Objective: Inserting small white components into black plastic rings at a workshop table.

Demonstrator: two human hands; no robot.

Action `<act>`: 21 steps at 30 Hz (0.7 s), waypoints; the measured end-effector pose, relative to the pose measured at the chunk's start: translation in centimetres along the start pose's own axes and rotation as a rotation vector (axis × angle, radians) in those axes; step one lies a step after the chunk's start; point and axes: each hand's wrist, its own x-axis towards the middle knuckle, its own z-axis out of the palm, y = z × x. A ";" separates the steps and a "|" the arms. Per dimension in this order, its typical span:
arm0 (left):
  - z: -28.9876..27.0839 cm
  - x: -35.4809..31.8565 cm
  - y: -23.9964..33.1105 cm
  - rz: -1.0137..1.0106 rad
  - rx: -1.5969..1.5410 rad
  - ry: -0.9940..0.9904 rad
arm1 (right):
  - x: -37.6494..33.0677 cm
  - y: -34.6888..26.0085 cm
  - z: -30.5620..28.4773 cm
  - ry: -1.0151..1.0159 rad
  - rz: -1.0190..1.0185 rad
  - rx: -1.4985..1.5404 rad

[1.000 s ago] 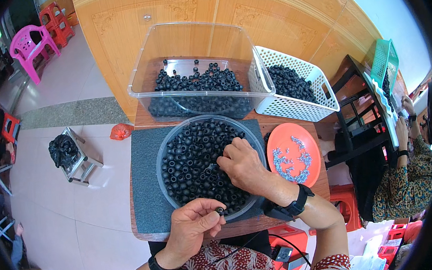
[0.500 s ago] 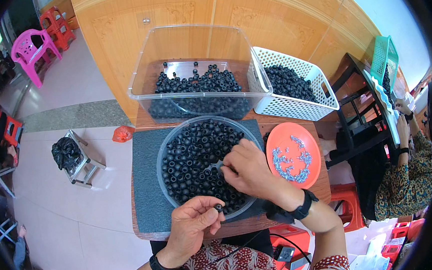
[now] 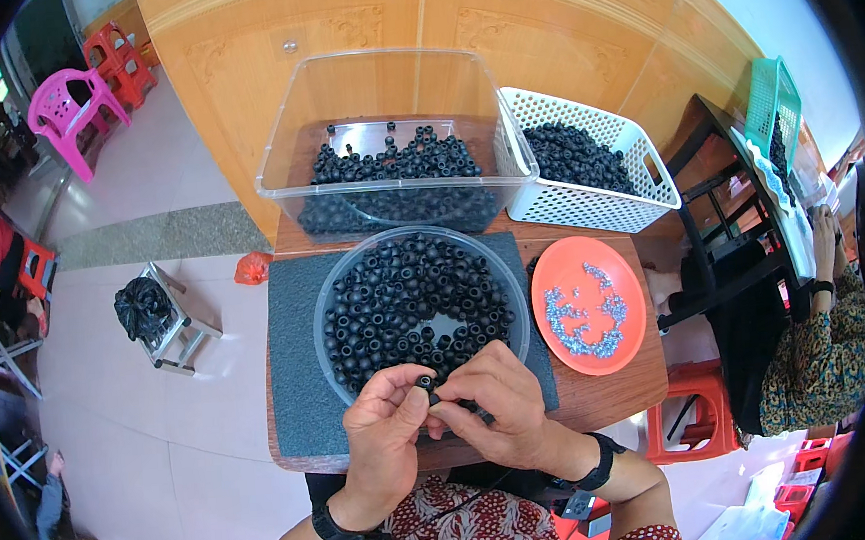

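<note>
My left hand [image 3: 383, 429] and my right hand [image 3: 493, 411] meet over the near rim of a round clear bowl [image 3: 328, 299] filled with small black ring-shaped parts. Together their fingertips pinch one black ring part [image 3: 425, 382]. Both hands hover above a dark grey mat [image 3: 293, 360] on a small wooden table [image 3: 602, 404]. To the right of the bowl lies an orange plate [image 3: 553, 272] with small silvery pieces.
Behind the bowl stand a clear plastic tub [image 3: 390, 92] with more black parts and a white perforated basket [image 3: 594, 214] also holding some. A person sits at the right by a dark table [image 3: 721, 164]. A metal stool [image 3: 178, 333] stands on the floor left.
My right hand has left the bowl and come back toward me. It now joins the left hand at the bowl's near rim, both on one black part.
</note>
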 end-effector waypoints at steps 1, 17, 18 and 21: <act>-0.1 0.0 0.0 -0.002 0.012 -0.004 | 0.0 -0.2 -0.1 -0.003 0.003 -0.010; -0.1 -0.5 0.0 0.006 0.022 -0.052 | -0.5 -1.6 -1.1 0.000 0.405 0.358; 0.0 -0.5 0.0 0.006 0.023 -0.053 | -0.8 -1.1 -1.5 -0.058 0.495 0.441; 0.1 -0.6 0.0 0.014 0.044 -0.073 | -0.4 -1.7 -1.6 -0.002 0.790 0.826</act>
